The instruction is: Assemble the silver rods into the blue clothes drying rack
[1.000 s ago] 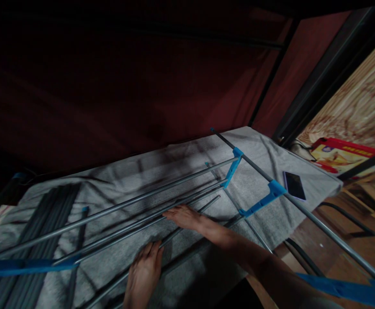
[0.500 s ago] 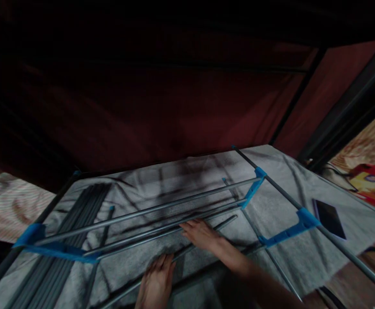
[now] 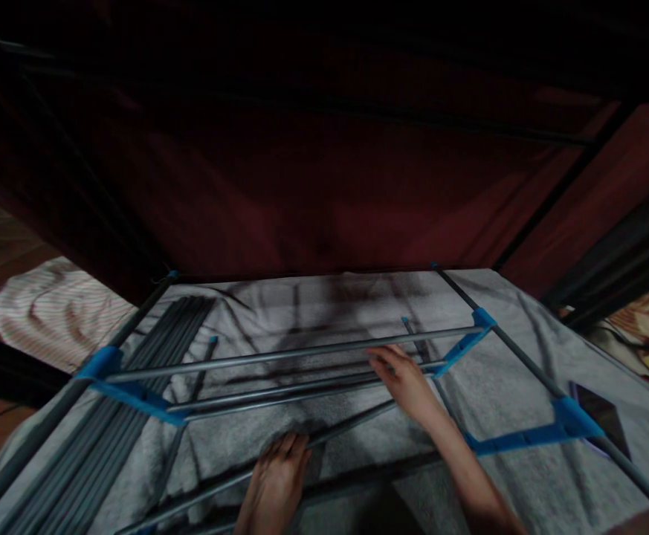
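Observation:
My left hand point(image 3: 276, 475) is closed over a loose grey metal tube point(image 3: 352, 423) that slants across the front of a rack frame. My right hand point(image 3: 405, 379) reaches over the middle rods, its fingers loosely bent and apart. Its fingertips are at the frame's upper crossbar point(image 3: 302, 351); whether they touch it I cannot tell. Two thinner rods point(image 3: 279, 397) run below that bar between the left blue plastic bracket point(image 3: 134, 397) and the right blue bracket point(image 3: 458, 349). Another blue bracket point(image 3: 530, 438) sits nearer on the right side pole point(image 3: 525, 364).
Beneath everything spreads a grey blanket point(image 3: 324, 305). A bundle of several grey tubes point(image 3: 106, 438) lies at left, under the frame. A phone point(image 3: 603, 416) rests at right, partly behind a bracket. Dark red panels point(image 3: 324, 200) rise at the back; striped cloth point(image 3: 62, 305) lies beyond the left edge.
My right hand has lifted off the middle rods and moved up and right to the upper crossbar. My left hand stays on the loose tube. The view has shifted slightly.

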Demonstrator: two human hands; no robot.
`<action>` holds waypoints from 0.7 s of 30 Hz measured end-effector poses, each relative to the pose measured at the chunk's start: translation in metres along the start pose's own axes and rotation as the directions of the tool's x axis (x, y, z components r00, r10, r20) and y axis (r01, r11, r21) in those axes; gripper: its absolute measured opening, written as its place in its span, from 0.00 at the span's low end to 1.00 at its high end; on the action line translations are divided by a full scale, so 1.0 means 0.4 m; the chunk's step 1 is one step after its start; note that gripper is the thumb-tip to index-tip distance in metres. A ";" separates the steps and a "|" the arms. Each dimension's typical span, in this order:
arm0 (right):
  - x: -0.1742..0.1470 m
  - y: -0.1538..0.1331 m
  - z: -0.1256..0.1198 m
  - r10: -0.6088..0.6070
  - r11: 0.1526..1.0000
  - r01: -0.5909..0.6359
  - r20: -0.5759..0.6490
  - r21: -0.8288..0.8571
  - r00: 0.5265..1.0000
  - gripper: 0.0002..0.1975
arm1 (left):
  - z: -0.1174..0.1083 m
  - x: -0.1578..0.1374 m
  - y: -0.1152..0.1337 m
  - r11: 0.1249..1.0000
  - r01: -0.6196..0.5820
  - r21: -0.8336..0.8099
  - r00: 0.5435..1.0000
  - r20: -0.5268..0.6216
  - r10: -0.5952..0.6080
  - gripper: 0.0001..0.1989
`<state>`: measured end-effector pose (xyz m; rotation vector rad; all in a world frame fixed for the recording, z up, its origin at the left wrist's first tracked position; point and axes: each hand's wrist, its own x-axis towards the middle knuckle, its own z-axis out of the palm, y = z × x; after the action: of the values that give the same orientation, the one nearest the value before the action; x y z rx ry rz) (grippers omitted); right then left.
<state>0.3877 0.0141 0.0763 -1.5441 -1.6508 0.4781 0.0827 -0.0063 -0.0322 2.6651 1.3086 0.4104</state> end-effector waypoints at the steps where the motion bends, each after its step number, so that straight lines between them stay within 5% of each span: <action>1: 0.051 0.024 0.000 0.023 0.998 -0.024 -0.026 -0.052 0.999 0.12 | -0.001 0.000 0.001 1.000 0.005 -0.008 1.000 0.011 -0.005 0.17; 6: 0.317 0.138 0.046 0.151 0.955 -0.134 0.044 -0.265 0.988 0.15 | -0.001 0.000 0.004 1.000 0.007 -0.004 1.000 -0.003 -0.007 0.17; 10: 0.442 0.196 0.103 0.181 0.936 -0.140 0.101 -0.322 0.978 0.13 | 0.018 -0.004 -0.002 0.999 -0.042 0.018 0.997 -0.062 0.043 0.16; 15: 0.481 0.268 0.167 0.234 0.904 -0.148 0.173 -0.401 0.957 0.13 | 0.061 -0.027 -0.030 0.982 -0.152 0.116 0.980 -0.113 0.165 0.19; 21: 0.476 0.333 0.198 0.252 0.876 -0.146 0.178 -0.460 0.951 0.16 | 0.084 -0.060 -0.047 0.963 -0.219 0.154 0.976 0.023 0.218 0.32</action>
<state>0.4277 0.2389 -0.0137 -2.0780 -1.8790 0.4226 0.0649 -0.0142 -0.0732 2.9526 1.0888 0.3377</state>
